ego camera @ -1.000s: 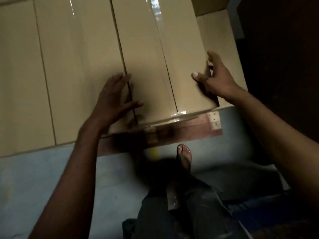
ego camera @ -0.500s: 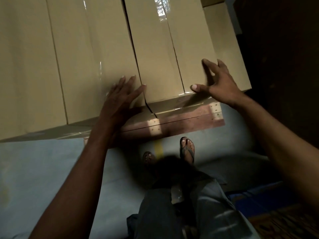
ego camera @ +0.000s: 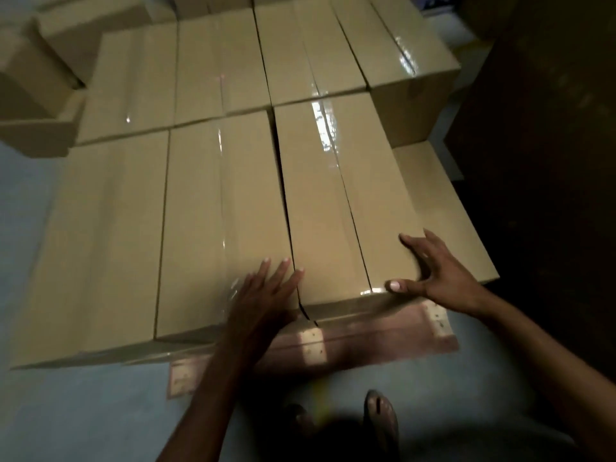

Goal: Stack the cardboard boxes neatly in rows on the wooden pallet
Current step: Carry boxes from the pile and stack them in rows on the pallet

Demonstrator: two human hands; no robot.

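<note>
On the pallet (ego camera: 383,335) the front-right box (ego camera: 333,211) sits against the next box (ego camera: 223,211); left hand (ego camera: 263,295) lies flat, fingers straight, across their seam, right hand (ego camera: 436,275) splayed on its near corner, likely squaring the row.

**Boxes on pallet: what sits where**

Near row, L to R: left box (ego camera: 100,245), mid box (ego camera: 223,221), right box (ego camera: 343,201). They stand side by side, w/ a thin gap betw. mid & right. They sit on the wooden pallet (ego camera: 366,341), whose front edge sticks out below them toward the person. Just right of the right box, lower down: low box (ego camera: 443,215). Behind the near row & butted against it: back row (ego camera: 220,65) of boxes. Far left, off the stack: loose boxes (ego camera: 40,78).

Left hand (ego camera: 263,295) lies flat on the mid box's near end, fingertips at the gap. Right hand (ego camera: 433,268) is on the right box's near-right corner, thumb along the front edge. A foot (ego camera: 381,415) is on the floor (ego camera: 83,411) in front of the pallet.
</note>
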